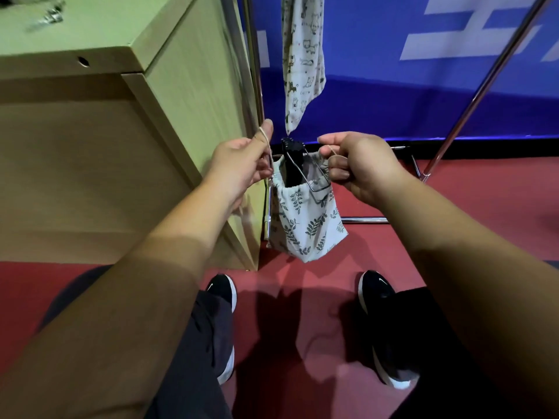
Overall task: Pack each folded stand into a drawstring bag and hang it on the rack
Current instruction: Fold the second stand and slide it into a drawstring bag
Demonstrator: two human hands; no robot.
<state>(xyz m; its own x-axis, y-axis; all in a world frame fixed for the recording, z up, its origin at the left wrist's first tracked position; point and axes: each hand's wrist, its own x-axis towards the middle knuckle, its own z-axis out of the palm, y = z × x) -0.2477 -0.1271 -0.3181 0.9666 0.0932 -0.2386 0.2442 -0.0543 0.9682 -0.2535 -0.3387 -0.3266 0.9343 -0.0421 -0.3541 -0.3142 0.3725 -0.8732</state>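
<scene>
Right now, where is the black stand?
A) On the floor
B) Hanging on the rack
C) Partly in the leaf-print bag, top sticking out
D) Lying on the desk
C: the stand pokes out of the open mouth of the bag, which the left hand and right hand hold up by its cords.
</scene>
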